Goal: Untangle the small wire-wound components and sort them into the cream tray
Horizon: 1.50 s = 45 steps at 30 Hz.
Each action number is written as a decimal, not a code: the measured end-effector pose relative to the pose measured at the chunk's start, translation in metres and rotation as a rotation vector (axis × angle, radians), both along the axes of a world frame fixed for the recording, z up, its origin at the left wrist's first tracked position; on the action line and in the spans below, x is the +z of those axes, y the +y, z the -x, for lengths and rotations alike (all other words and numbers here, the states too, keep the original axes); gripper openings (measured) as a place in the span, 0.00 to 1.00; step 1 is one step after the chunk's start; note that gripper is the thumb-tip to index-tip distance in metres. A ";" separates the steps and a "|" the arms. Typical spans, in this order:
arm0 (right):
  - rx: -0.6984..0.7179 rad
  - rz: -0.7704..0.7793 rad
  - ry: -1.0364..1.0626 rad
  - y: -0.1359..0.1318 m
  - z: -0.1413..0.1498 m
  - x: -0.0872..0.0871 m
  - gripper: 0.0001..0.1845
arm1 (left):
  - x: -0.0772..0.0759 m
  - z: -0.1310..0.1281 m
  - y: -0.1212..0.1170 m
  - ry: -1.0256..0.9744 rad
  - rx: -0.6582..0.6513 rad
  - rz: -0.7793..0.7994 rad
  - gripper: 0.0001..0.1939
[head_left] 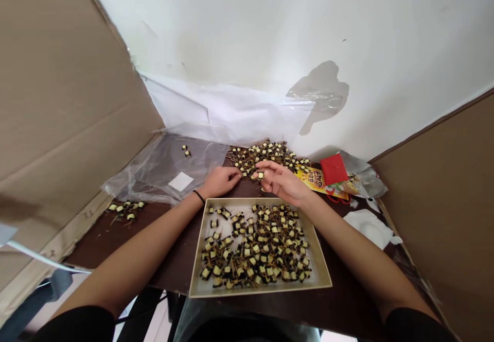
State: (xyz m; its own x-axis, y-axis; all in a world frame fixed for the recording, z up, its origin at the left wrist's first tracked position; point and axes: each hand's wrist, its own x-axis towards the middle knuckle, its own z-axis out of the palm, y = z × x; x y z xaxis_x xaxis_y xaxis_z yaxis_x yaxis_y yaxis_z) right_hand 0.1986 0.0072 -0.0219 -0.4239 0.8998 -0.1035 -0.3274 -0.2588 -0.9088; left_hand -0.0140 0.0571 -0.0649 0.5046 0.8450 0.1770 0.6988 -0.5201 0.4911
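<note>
Between the thumb and fingers of my right hand is a small wire-wound coil with a pale yellow middle, dark ends and thin brownish leads. My left hand, a black band on its wrist, rests at the near left edge of a pile of similar coils. Its thumb and fingers come together there; whatever they pinch, if anything, is too small to make out. Just nearer to me than both hands stands a shallow cream box, holding many more of these coils. Its left part shows some bare bottom.
Clear plastic sheeting lies left, bearing two coils and a white paper square. A small coil cluster sits at far left. To the right are a yellow packet, red envelope and crumpled white item. Cardboard walls flank the table.
</note>
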 end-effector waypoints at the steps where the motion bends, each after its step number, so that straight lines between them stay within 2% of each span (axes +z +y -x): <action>1: -0.005 0.004 0.005 0.000 0.000 0.000 0.21 | 0.000 0.000 0.000 -0.003 -0.001 0.002 0.15; 7: -0.055 0.050 0.049 0.001 -0.003 -0.002 0.22 | -0.001 -0.001 -0.002 -0.028 0.001 0.034 0.13; 12: -0.038 0.035 0.060 -0.001 -0.004 0.000 0.24 | 0.005 0.001 0.001 -0.097 0.049 0.084 0.16; 14: -0.023 0.018 0.051 -0.002 -0.003 0.000 0.24 | 0.012 0.003 0.000 -0.184 0.085 0.137 0.17; 17: -0.001 -0.012 0.040 -0.003 -0.003 0.001 0.26 | 0.029 0.005 -0.008 -0.431 0.151 0.257 0.16; 21: 0.021 -0.046 0.034 -0.005 -0.002 0.001 0.25 | 0.054 0.000 -0.033 -0.565 0.128 0.353 0.13; 24: 0.038 -0.078 0.009 -0.005 -0.002 0.000 0.24 | 0.064 -0.011 -0.053 -0.646 0.077 0.491 0.13; 28: 0.013 -0.119 -0.007 -0.006 -0.002 -0.002 0.24 | 0.061 -0.029 -0.070 -0.885 0.096 0.694 0.15; 31: -0.028 -0.145 -0.030 -0.006 0.000 -0.002 0.21 | 0.055 -0.037 -0.075 -0.963 0.067 0.818 0.17; 38: -0.040 -0.280 -0.132 -0.007 0.003 -0.004 0.18 | 0.052 -0.038 -0.075 -1.004 0.091 0.721 0.14; 45: 0.021 -0.376 -0.231 -0.011 0.005 0.000 0.20 | 0.047 -0.036 -0.073 -1.046 0.112 0.741 0.18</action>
State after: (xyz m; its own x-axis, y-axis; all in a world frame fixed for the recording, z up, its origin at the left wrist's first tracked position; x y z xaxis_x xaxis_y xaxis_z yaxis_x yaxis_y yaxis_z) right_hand 0.1932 -0.0039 -0.0223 -0.4470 0.8844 0.1346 -0.1022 0.0989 -0.9898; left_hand 0.0217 -0.0161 -0.0180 0.3313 0.9397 -0.0845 -0.1699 0.1475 0.9744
